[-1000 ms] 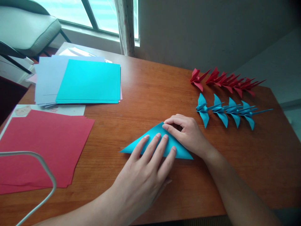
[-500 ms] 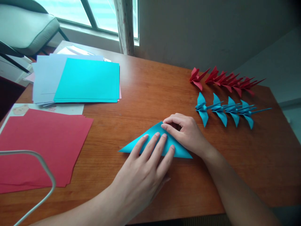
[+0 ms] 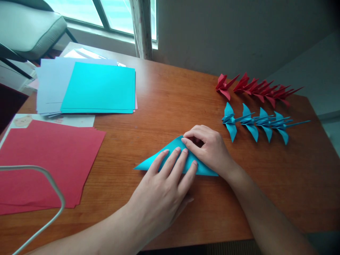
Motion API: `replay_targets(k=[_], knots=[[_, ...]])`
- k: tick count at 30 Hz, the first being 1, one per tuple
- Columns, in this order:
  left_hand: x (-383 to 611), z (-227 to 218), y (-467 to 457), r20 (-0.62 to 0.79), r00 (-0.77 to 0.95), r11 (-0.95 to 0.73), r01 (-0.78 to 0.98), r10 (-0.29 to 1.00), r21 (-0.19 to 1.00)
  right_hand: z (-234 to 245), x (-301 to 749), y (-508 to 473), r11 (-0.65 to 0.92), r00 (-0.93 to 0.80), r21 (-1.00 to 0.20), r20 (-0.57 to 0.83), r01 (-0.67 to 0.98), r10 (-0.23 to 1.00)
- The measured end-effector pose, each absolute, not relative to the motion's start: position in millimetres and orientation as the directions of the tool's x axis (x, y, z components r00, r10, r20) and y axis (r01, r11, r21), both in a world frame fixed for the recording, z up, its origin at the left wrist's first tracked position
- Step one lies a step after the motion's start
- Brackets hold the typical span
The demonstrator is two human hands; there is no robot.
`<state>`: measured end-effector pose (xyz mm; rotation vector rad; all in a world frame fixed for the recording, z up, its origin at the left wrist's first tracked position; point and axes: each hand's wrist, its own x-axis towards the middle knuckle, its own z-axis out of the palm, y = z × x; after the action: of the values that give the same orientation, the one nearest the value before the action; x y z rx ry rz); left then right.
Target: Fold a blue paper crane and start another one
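Wooden table (image 3: 164, 106) by a window (image 3: 117, 14), and right between the hands lies the blue triangle (image 3: 146, 165): a sheet folded flat, long edge toward the person, point aimed away, its surface smooth and its edges crisp. The left hand (image 3: 162, 191) is spread wide, palm down, four fingertips (image 3: 177, 150) pressing on the middle of the triangle. The right hand (image 3: 212, 150) is half curled over the far point, fingertips (image 3: 186, 141) on the paper beside the left ones; whether it pinches or only presses, I cannot tell. Beyond the right hand there are four blue cranes (image 3: 249, 122) in a row, overlapping nose to tail. Further out again are the red cranes (image 3: 255, 88), one a little apart and the rest bunched too tightly to count. Out past the left hand, a stack of cyan sheets (image 3: 98, 86) sits on top of pale lavender sheets (image 3: 49, 85). Nearer the person on that side is a stack of red sheets (image 3: 47, 159), with a white sheet (image 3: 77, 120) poking out from under it. That one carries a small bear drawing and a scrap of red writing, too small to read. A white curved tube (image 3: 53, 187) crosses the near left corner. Far beyond the left hand, a grey chair (image 3: 26, 28) and a curtain (image 3: 142, 28) stand at the window.
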<state>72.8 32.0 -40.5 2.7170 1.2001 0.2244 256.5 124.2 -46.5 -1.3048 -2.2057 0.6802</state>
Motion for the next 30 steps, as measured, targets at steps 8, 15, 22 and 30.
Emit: replay_targets(k=[8, 15, 22, 30], knots=[[73.0, -37.8, 34.5, 0.054, 0.675, -0.670, 0.715, 0.736, 0.198, -49.9, 253.8, 124.5, 0.410, -0.393, -0.624, 0.174, 0.666, 0.903], [72.8, -38.0, 32.7, 0.062, 0.674, -0.671, 0.715, 0.736, 0.195, -49.9, 254.0, 124.0, 0.401, -0.384, -0.622, 0.170, 0.672, 0.907], [72.4, -38.7, 32.2, 0.073, 0.674, -0.674, 0.716, 0.735, 0.179, -49.0, 254.2, 123.4, 0.408, -0.395, -0.630, 0.171, 0.660, 0.903], [74.2, -38.2, 28.6, 0.087, 0.670, -0.675, 0.723, 0.737, 0.150, -43.7, 255.7, 123.4, 0.417, -0.435, -0.611, 0.129, 0.672, 0.891]])
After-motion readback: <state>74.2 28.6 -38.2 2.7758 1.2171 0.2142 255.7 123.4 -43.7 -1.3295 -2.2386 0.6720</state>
